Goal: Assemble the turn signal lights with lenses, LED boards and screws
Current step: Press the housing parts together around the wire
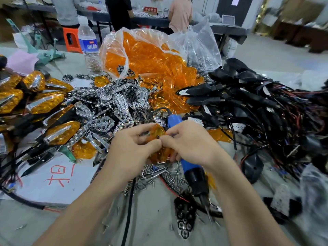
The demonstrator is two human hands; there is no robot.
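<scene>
Orange lens (157, 133) sits at the centre of the table (150, 219), pinched between the 2 hands above a heap of loose screws (170, 178). A far red sign (150, 9) reads 不合格区. The water bottle (87, 43) has a blue label with white characters too blurred to read, and red handwritten characters mark the white paper (53, 183) at near left. The left hand (134, 141) curls its fingers and thumb onto the lens's left edge. The right hand (190, 142) grips a blue electric screwdriver (189, 166) across its palm, bit pointing near, while its fingertips meet the left thumb at the lens. Chrome reflectors (113, 103) lie beyond to the left, black wired housings (248, 96) to the right.
</scene>
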